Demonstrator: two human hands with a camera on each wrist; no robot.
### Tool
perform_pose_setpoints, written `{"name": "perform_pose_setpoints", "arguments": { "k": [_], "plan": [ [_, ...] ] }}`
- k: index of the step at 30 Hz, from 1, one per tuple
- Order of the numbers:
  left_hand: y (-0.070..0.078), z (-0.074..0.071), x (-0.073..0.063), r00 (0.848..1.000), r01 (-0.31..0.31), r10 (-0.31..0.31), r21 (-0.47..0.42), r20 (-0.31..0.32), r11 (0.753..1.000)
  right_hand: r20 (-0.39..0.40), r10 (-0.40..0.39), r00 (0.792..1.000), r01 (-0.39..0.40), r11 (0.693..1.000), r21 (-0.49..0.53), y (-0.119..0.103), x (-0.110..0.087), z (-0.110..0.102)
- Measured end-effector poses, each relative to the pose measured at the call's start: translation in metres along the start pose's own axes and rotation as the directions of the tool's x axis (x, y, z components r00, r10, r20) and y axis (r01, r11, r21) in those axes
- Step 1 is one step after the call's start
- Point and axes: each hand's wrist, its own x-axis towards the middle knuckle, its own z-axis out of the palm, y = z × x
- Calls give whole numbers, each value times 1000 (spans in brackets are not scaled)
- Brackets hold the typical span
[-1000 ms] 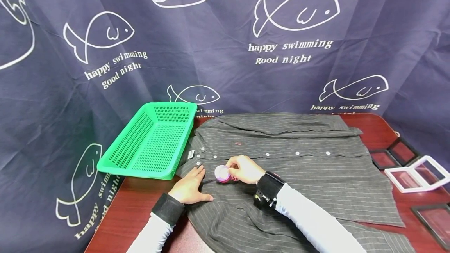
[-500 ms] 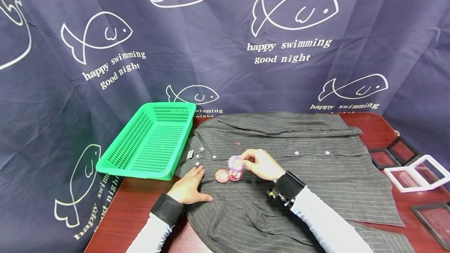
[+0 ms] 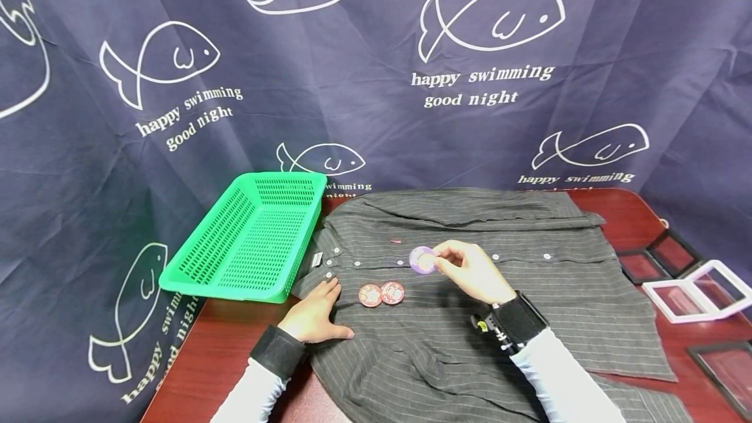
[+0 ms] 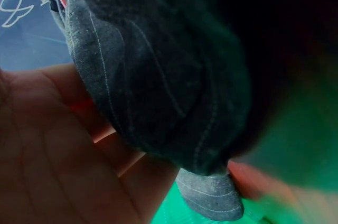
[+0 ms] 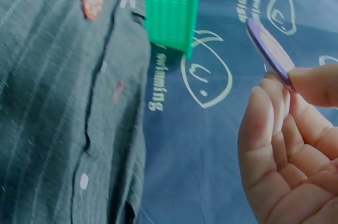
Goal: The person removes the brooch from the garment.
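Observation:
My right hand (image 3: 472, 271) pinches a round purple badge (image 3: 422, 260) between thumb and fingers, above the button placket of a dark grey pinstriped shirt (image 3: 529, 305). In the right wrist view the badge (image 5: 268, 49) appears nearly edge-on, its back mostly turned from sight. Two red round badges, a left one (image 3: 369, 295) and a right one (image 3: 392, 292), lie side by side on the shirt. At the collar end, my left hand (image 3: 314, 315) rests with its thumb spread. Its wrist view shows the palm (image 4: 47, 150) beside a dark fold of cloth that hides some fingertips.
A green plastic basket (image 3: 226, 291) stands left of the shirt, against its collar. On the right, a white hinged frame (image 3: 675, 313) stands opened, between a black hinged frame (image 3: 637, 267) and another dark frame (image 3: 707, 367). A navy fish-print curtain (image 3: 376, 83) hangs behind the red-brown table.
My right hand has lifted the purple badge off the area of the red badges and carried it right and farther back. Both red badges are now uncovered. My left hand stays in place.

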Motion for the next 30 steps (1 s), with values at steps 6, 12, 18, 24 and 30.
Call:
{"name": "perform_pose_setpoints", "arguments": {
  "k": [6,12,18,24,30],
  "plan": [
    [0,1,0,1000,-2,2,1,1,1000,-60,-19,998,22,998,64,3,-5,-16],
    [2,-1,0,1000,2,-2,-14,-1,1000,-94,-24,995,30,998,63,1,-4,-32],
    [4,-5,-1,1000,5,-5,-37,4,999,-102,-22,995,30,996,80,-7,-3,-39],
    [2,-5,3,1000,-14,13,-72,-4,997,-110,-13,994,24,995,92,-9,-5,-36],
    [7,-4,12,989,-73,61,-89,-138,993,-125,-33,992,43,996,81,-9,-7,-32]
  ]
}}
